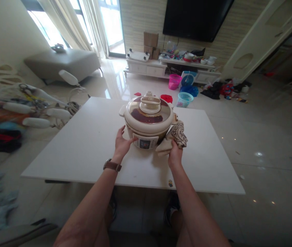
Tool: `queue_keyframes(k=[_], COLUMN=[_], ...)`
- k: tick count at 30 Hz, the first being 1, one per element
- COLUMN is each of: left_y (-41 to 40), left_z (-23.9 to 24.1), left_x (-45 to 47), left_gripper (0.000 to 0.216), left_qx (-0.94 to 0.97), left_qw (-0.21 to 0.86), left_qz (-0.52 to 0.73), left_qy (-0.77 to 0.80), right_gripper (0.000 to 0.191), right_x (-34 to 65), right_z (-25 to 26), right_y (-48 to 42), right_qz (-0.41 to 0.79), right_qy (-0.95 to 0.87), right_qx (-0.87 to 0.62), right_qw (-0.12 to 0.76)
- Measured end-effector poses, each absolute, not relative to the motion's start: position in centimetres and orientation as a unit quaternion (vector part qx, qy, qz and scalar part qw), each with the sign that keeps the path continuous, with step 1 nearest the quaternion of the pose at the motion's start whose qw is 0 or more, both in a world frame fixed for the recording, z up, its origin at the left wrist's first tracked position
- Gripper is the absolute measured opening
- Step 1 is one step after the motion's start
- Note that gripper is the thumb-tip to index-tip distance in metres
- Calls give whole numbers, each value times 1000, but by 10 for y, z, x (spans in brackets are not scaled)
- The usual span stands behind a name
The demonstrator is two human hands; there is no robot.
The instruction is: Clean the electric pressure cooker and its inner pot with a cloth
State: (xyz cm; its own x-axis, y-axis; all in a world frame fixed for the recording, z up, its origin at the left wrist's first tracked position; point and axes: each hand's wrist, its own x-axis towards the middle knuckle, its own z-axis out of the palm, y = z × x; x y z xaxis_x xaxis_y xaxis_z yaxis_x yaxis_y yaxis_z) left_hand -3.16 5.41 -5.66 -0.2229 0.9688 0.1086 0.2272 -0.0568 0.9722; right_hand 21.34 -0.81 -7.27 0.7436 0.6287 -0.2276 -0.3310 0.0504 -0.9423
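Note:
A cream electric cooker (148, 128) with a glass lid and a front control panel stands on the white table (84, 147). My left hand (122, 145) is at its front left, thumb by the edge of the panel and fingers spread along the side. Whether the thumb presses on the panel I cannot tell. In my right hand (175, 154) is a folded, patterned beige cloth (178, 135), held against or close to the cooker's right side. The cloth hides part of that side and some of my fingers.
Behind the table, a pink basket (174, 82) and a light blue basket (185, 99) stand on the floor. A white cabinet (146, 68) runs along the wall. A lamp with several white shades (36, 122) is close to the table's left edge. A small sticker (170, 183) marks the front edge.

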Motion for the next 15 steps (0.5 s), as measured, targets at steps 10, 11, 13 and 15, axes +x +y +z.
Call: queue_keyframes(k=[10, 11, 13, 15], left_y=[42, 45, 52, 57], left_z=[-58, -59, -60, -62], left_x=[-18, -20, -24, -28], left_gripper=[66, 69, 78, 82], left_qx=[494, 481, 458, 447], left_qw=[370, 372, 377, 382], left_qz=[543, 544, 545, 543], left_qy=[569, 578, 593, 599], right_gripper=[44, 43, 42, 42], right_x=[222, 222, 223, 222], right_z=[-76, -76, -75, -74], right_y=[-4, -4, -4, -4], right_qz=[343, 344, 345, 347], right_qy=[-96, -96, -97, -93], right_qx=[-583, -584, -583, -578], right_qw=[730, 729, 729, 733])
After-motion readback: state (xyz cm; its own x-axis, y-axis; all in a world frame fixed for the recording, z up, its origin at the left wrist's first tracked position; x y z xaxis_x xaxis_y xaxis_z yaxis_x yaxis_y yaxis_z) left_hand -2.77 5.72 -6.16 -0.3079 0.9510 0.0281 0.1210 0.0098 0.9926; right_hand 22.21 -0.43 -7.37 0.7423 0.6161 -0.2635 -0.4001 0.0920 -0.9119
